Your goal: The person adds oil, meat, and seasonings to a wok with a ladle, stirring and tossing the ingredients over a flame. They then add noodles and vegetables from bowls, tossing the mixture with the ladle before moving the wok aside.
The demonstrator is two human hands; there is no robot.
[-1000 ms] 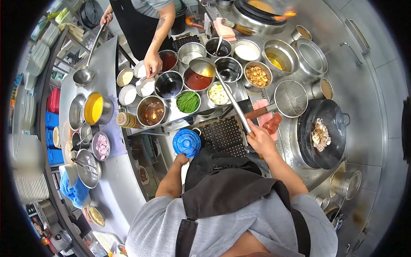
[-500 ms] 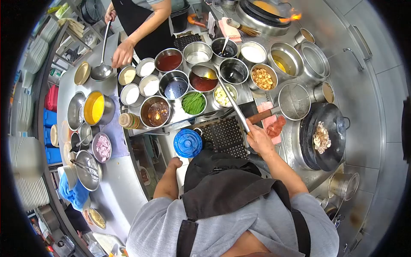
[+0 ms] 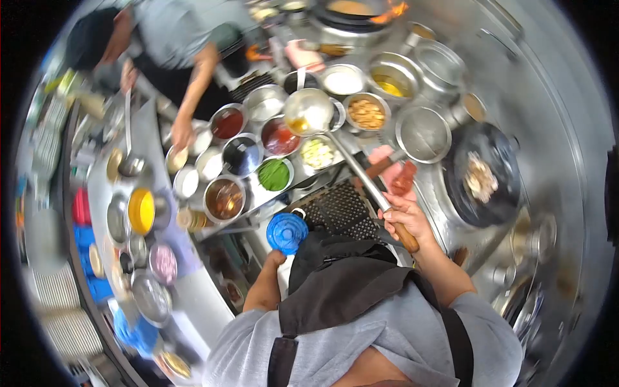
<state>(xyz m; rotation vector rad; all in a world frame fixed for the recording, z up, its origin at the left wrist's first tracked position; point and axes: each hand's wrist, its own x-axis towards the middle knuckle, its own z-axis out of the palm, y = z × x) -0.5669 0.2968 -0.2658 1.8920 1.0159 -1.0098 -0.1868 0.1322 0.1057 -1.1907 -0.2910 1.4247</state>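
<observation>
Wood-handled steel ladle (image 3: pixel 311 106) shifted off round red-sauce pot (image 3: pixel 281 139); R hand (image 3: pixel 412 219) grasps it, prob. mid-ladling, next needs levelling; L hand (image 3: pixel 276 258) grip: can't tell.

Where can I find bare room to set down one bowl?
Best is the left counter: a bare patch below the lilac cloth, between the large steel bowl and the counter's edge. A narrow steel strip lies free between the red lump and the wok. The ingredient pans are crowded, with the ladle and a co-worker's hand there.
</observation>
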